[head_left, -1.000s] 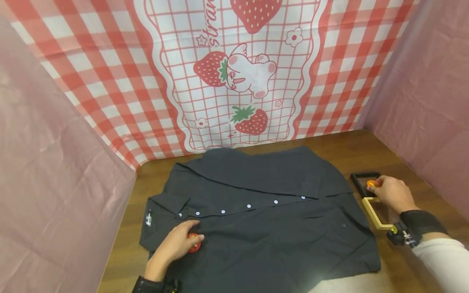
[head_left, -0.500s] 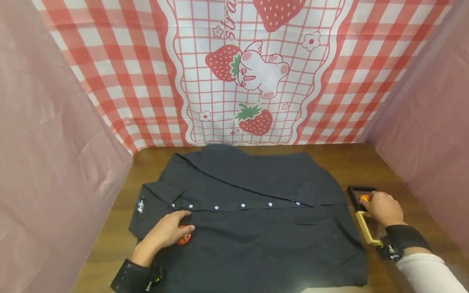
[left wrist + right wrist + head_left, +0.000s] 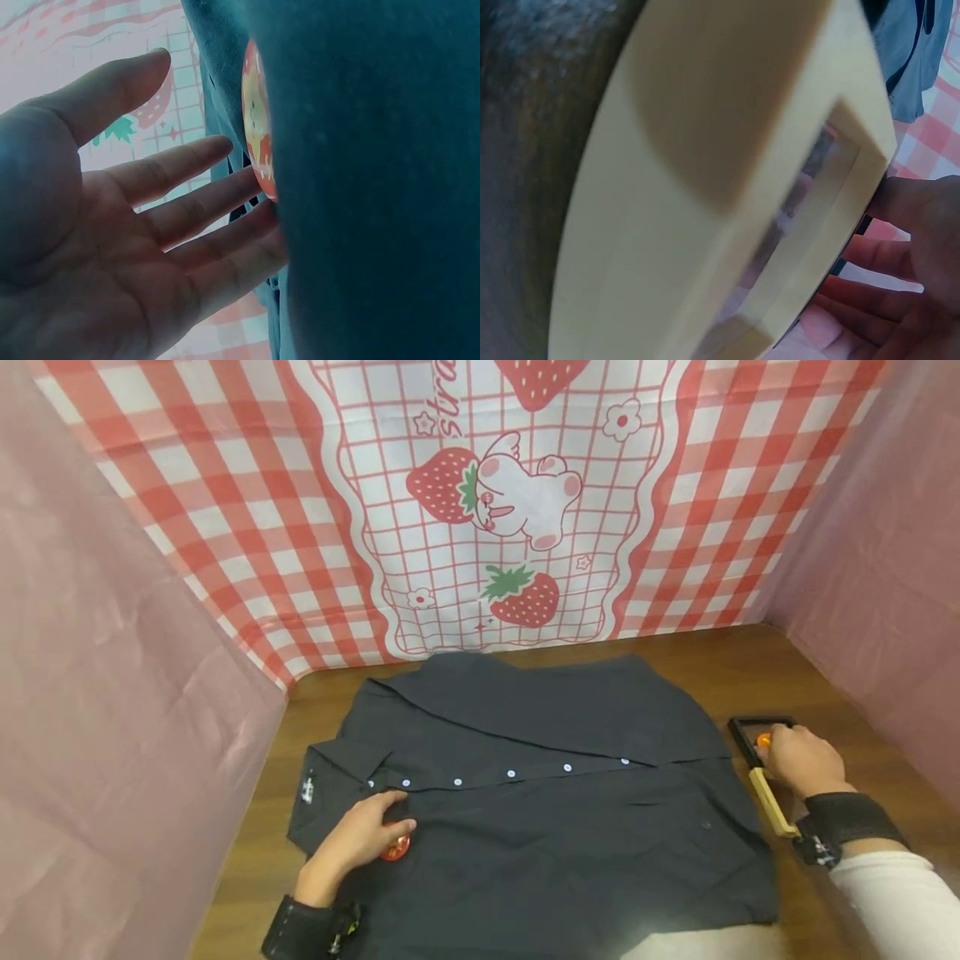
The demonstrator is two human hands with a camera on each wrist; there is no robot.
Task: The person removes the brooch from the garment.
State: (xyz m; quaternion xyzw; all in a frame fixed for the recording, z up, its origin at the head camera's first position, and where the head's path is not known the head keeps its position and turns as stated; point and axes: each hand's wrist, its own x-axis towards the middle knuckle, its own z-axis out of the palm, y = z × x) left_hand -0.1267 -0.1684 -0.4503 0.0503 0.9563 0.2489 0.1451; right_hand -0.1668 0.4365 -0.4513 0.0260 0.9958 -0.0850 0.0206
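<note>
A dark button-up shirt point(image 3: 570, 852) lies spread on the table. On it sits a round red badge point(image 3: 396, 847), star-patterned in the left wrist view. My left hand point(image 3: 362, 833) is spread partly over this badge, thumb raised and fingers straight, fingertips right at its edge point(image 3: 259, 124). My right hand point(image 3: 808, 762) is over a black-edged frame point(image 3: 742, 742), its fingertips beside a small round orange piece point(image 3: 763, 740) within the frame. The palm hides part of both; I cannot tell if the fingers grip the piece. A cream frame point(image 3: 675, 150) lies just nearer, under the wrist.
The wooden table point(image 3: 243, 852) ends at a red-and-white checked strawberry cloth point(image 3: 292, 539) behind. Pink fabric walls point(image 3: 127, 710) stand on both sides. A pale patch point(image 3: 705, 943) shows below the shirt's lower edge.
The head view has shifted. The right fingertips, earlier pinching the orange piece, now cover less of it, and the hand lies slightly farther right over the frames. The left hand stays at the badge.
</note>
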